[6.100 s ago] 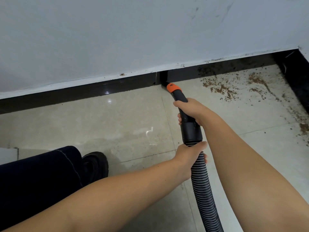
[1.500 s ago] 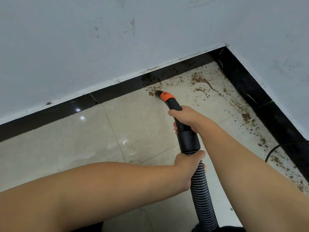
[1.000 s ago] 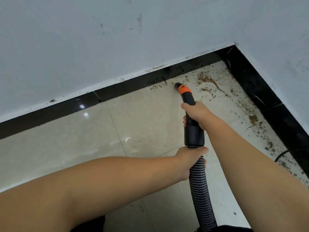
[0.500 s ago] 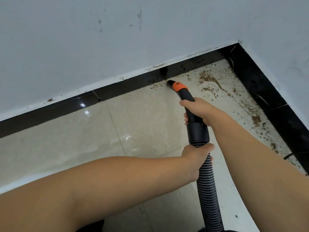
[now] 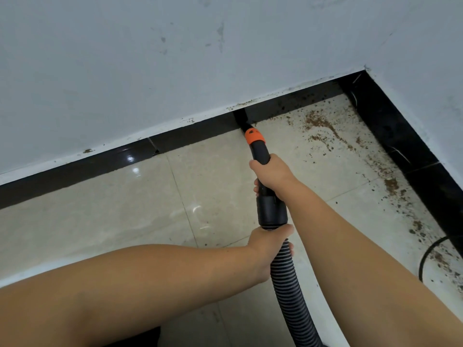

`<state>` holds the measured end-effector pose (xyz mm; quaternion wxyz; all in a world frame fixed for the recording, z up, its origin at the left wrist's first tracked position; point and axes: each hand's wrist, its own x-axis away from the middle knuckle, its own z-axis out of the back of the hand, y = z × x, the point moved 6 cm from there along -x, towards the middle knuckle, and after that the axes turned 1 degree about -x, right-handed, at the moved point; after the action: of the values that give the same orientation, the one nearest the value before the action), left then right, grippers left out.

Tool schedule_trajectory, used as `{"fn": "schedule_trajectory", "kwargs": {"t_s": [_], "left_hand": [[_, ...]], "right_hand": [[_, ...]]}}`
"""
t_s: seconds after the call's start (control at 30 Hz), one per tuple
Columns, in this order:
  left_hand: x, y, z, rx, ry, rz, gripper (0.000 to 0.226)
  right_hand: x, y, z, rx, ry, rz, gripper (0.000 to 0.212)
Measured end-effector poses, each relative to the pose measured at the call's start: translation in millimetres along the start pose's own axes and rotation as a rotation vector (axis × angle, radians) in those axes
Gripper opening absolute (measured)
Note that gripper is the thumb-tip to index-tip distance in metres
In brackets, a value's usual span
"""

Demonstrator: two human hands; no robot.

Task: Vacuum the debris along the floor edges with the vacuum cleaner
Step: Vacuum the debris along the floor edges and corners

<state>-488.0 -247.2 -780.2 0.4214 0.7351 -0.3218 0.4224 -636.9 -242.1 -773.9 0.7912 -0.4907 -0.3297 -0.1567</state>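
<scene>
A black vacuum nozzle (image 5: 260, 151) with an orange collar (image 5: 254, 137) points at the black skirting (image 5: 195, 131), its tip touching where floor meets wall. My right hand (image 5: 273, 172) grips the nozzle tube just behind the collar. My left hand (image 5: 269, 242) holds the ribbed grey hose (image 5: 290, 291) right below the black cuff. Brown debris (image 5: 319, 122) lies scattered on the beige tiles to the right of the tip, and more debris (image 5: 390, 184) runs along the right-hand skirting towards the corner.
White walls meet in a corner (image 5: 365, 71) at the upper right. A black cable (image 5: 431, 251) loops on the floor at the right edge. The beige tiled floor (image 5: 105, 216) stretches to the left. Small crumbs sit on top of the skirting (image 5: 87, 151).
The nozzle tip has pushed forward against the skirting. The crumbs just left of the tip in the earlier frames no longer show.
</scene>
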Motion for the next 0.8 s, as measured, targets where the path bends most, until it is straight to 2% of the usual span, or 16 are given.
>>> {"fn": "schedule_trajectory", "kwargs": {"t_s": [0.47,0.67,0.8], "left_hand": [[-33.2,27.1,-39.5,-0.099,-0.118,0.043,0.018],[-36.7,27.9,-44.7,-0.101,-0.114,0.045,0.018],[-28.4,21.5,-45.6,-0.101,-0.101,0.022,0.017]], "right_hand": [[-35.1,-2.3,64.9,-0.066,0.182,-0.018,0.021],[-37.0,-0.6,71.5,-0.076,0.169,-0.027,0.021],[-28.3,-0.8,64.5,-0.081,0.078,-0.019,0.02]]}}
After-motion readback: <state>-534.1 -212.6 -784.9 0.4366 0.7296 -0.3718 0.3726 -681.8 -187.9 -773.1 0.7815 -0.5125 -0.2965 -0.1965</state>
